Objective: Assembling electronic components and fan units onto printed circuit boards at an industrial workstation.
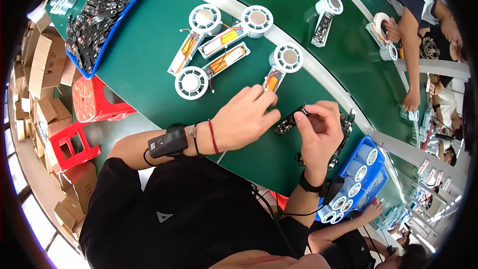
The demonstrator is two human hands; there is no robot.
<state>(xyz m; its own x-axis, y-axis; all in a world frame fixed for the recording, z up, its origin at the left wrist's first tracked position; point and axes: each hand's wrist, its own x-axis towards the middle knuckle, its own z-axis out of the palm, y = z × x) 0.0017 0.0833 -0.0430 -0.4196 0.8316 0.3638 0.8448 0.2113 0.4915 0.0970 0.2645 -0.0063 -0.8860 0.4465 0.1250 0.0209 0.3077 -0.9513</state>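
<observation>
Dark print on brown cardboard boxes [46, 72], stacked off the near-left edge of the matte green surface [144, 65], past red plastic stools [87, 100]. Right hand [321, 132] pinches a narrow black circuit board [285, 124] over the surface, short of its pale far edge. Left hand [246, 119] curled near a white round-headed housing [288, 58]; grip can't be told.

I see the wide green worktop [144, 45] as smooth and slightly glossy. The white round-headed plastic housings [285, 68] look smooth, the thin black circuit board [285, 124] rough, and the brown square cardboard boxes [46, 65] matt.
</observation>
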